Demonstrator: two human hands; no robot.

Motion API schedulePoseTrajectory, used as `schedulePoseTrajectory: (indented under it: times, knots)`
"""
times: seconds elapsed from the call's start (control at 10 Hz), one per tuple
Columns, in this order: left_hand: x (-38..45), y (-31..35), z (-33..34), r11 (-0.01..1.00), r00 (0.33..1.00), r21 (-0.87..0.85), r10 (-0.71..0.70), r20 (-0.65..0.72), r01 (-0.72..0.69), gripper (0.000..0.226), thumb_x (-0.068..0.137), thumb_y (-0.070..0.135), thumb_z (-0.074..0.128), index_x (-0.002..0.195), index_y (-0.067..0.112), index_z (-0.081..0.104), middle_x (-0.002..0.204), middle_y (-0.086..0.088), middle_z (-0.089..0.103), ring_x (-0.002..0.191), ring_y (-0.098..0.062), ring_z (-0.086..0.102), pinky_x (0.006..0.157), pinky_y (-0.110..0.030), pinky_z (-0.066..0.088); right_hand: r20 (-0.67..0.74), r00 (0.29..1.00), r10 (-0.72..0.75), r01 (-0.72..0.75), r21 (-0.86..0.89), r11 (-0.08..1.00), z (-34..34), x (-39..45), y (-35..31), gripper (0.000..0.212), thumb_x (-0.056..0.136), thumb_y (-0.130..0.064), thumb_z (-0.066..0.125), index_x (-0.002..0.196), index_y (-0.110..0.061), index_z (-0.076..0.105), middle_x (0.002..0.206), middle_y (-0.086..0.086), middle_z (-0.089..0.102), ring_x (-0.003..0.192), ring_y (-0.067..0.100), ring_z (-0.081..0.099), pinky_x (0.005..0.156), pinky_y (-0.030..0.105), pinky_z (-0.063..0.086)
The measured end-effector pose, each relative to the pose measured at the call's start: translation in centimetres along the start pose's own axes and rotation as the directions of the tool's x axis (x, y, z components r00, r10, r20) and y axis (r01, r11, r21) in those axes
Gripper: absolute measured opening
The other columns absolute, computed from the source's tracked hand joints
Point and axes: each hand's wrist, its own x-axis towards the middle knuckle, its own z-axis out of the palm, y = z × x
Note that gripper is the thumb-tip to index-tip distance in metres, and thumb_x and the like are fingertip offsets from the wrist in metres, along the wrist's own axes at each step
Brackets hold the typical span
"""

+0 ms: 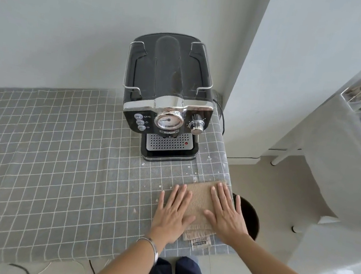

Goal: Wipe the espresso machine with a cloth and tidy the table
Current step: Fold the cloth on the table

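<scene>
A black and chrome espresso machine (168, 94) stands at the back right of the table, its gauge and knob facing me. In front of it, near the table's right front corner, lies a folded beige cloth (200, 199) with a fringe and a label at its near end. My left hand (171, 213) rests flat on the cloth's left edge, fingers spread. My right hand (227, 213) presses flat on its right side. Neither hand grips anything.
A grey checked tablecloth (59, 156) covers the table; small pale specks dot it near the machine. A dark round bin (250, 216) sits on the floor just past the right edge. A white covered table (343, 157) with a clear box stands at right. The machine's cord (222, 121) hangs at the corner.
</scene>
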Motion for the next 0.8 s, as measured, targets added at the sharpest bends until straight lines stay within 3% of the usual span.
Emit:
schedulePoseTrajectory:
  times: [0.1,0.2,0.3,0.4,0.5,0.6,0.7,0.8]
  knots:
    - [0.2,-0.2,0.4,1.0,1.0,0.003,-0.01,0.01,0.01,0.073,0.092,0.068,0.009,0.15,0.028,-0.006,0.16,-0.002,-0.015,0.146,-0.021,-0.022,0.114,-0.057,-0.015,-0.025,1.0,-0.003,0.002,-0.02,1.0,0.2,-0.2,0.0,0.077,0.093,-0.067,0.004,0.152,-0.022,-0.015,0.161,0.002,-0.021,0.147,0.017,-0.022,0.119,0.05,-0.006]
    - [0.3,-0.3,0.0,1.0,0.999,0.006,-0.031,0.029,0.03,0.072,0.091,0.07,0.01,0.15,0.03,-0.004,0.161,-0.001,-0.011,0.147,-0.022,-0.019,0.112,-0.058,-0.011,-0.021,1.0,0.004,-0.004,-0.038,0.999,0.0,-0.4,-0.1,0.077,0.092,-0.068,0.0,0.153,-0.022,-0.013,0.161,0.001,-0.019,0.148,0.017,-0.02,0.119,0.05,-0.005]
    - [0.3,-0.3,-0.1,0.999,0.999,0.032,-0.012,0.037,0.011,0.074,0.09,0.071,0.008,0.147,0.031,-0.016,0.157,0.003,-0.026,0.144,-0.025,-0.025,0.111,-0.057,-0.018,-0.016,1.0,0.012,-0.013,-0.049,0.999,0.0,-0.4,-0.2,0.078,0.091,-0.068,-0.003,0.153,-0.021,-0.01,0.162,0.002,-0.017,0.149,0.018,-0.017,0.119,0.051,-0.002]
    - [0.3,0.0,-0.5,0.999,0.992,-0.012,-0.049,0.113,0.051,0.075,0.089,0.072,0.014,0.15,0.03,0.0,0.16,0.001,-0.006,0.148,-0.029,-0.003,0.111,-0.06,-0.008,-0.004,1.0,0.031,-0.031,-0.05,0.998,-0.1,-0.4,-0.3,0.077,0.094,-0.066,0.002,0.154,-0.019,-0.003,0.163,0.003,-0.009,0.148,0.017,-0.018,0.118,0.053,0.004]
    - [0.5,-0.4,-0.8,1.0,0.995,0.016,-0.018,0.099,0.017,0.078,0.088,0.073,0.011,0.148,0.03,-0.013,0.157,0.003,-0.023,0.144,-0.029,-0.021,0.109,-0.058,-0.02,0.015,0.999,0.028,-0.027,-0.067,0.997,0.0,-0.3,-0.2,0.078,0.094,-0.067,0.002,0.154,-0.018,-0.002,0.163,0.005,-0.007,0.145,0.014,-0.025,0.117,0.053,0.004]
    - [0.4,-0.5,-2.2,1.0,0.99,0.014,0.011,0.14,-0.013,0.087,0.077,0.078,0.002,0.147,0.032,-0.02,0.153,0.008,-0.033,0.141,-0.026,-0.031,0.107,-0.057,-0.027,0.044,0.999,0.017,-0.012,-0.107,0.994,-0.3,0.0,-0.2,0.081,0.087,-0.07,-0.011,0.152,-0.02,-0.015,0.161,0.005,-0.019,0.14,0.013,-0.034,0.116,0.053,-0.005]
    - [-0.1,-1.0,-3.3,0.995,0.987,-0.083,0.07,0.145,-0.059,0.079,0.083,0.072,0.011,0.145,0.036,-0.023,0.152,0.007,-0.032,0.144,-0.025,-0.026,0.113,-0.058,-0.018,0.025,1.0,0.013,-0.011,-0.081,0.997,-0.8,0.3,-0.7,0.082,0.087,-0.069,-0.01,0.152,-0.019,-0.014,0.16,0.007,-0.02,0.143,0.02,-0.032,0.111,0.053,-0.015]
    - [-1.3,-2.9,-3.4,0.986,1.0,-0.169,0.014,0.023,-0.01,0.07,0.092,0.062,0.017,0.139,0.041,-0.032,0.153,0.004,-0.034,0.144,-0.023,-0.026,0.116,-0.055,-0.013,0.0,0.999,0.04,-0.04,0.023,0.999,-2.6,0.9,-2.5,0.063,0.1,-0.049,0.025,0.153,-0.019,0.009,0.163,0.007,-0.002,0.15,0.028,-0.012,0.112,0.052,-0.015]
